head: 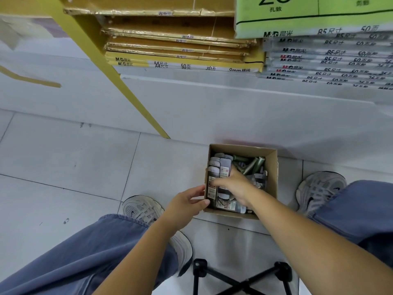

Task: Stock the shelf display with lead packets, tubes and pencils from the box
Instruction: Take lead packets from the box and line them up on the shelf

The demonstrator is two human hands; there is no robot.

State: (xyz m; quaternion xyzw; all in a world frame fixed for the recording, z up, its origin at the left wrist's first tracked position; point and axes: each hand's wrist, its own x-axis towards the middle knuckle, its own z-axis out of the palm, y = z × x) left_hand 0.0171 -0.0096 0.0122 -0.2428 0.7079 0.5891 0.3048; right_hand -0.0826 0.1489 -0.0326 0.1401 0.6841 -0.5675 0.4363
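We have one view only, worn on the head, looking steeply down and forward; the open brown cardboard box (270, 177) on the pale grey tiled floor (63, 162) sits near, at arm's reach; stacked paper pads on the white shelf (212, 90) fill the top edge.

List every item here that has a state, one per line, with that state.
cardboard box: open, on the floor
lead packets: packed upright along the box's left side
green tubes: loose heap at the back
left hand: holding the box's left wall
right hand: inside the box, on the packets
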